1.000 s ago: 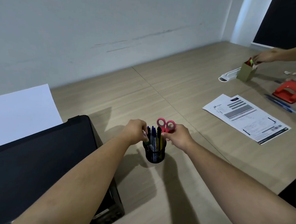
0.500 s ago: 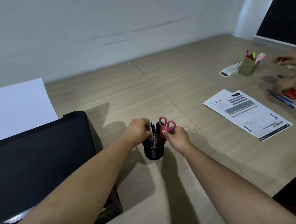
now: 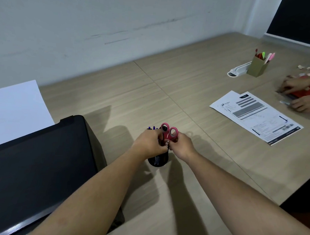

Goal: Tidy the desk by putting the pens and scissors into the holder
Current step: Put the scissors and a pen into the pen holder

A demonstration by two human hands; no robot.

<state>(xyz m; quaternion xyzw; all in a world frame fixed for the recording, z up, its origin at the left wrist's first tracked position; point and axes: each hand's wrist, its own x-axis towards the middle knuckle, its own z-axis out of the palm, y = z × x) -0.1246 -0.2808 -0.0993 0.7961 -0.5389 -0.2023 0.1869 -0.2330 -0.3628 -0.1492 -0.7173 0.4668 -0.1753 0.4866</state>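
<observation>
A black mesh holder point(image 3: 158, 161) stands on the wooden desk in front of me, mostly hidden behind my hands. Pink-handled scissors point(image 3: 169, 132) stick up out of it, handles on top. Blue pen tips point(image 3: 152, 128) show just behind my left hand. My left hand point(image 3: 149, 144) curls over the holder's left rim and the pens. My right hand point(image 3: 182, 146) pinches the scissors just below the handles. Both hands meet over the holder's mouth.
A black printer point(image 3: 37, 166) with white paper point(image 3: 14, 112) fills the left. A printed sheet point(image 3: 256, 116) lies to the right. Farther right, another person's hands point(image 3: 297, 95) work near a red object; a tan pen box point(image 3: 258, 66) stands behind.
My hands have closed in over the holder; the left hand now covers most of the pens. The other person's hands have come nearer, beside the printed sheet.
</observation>
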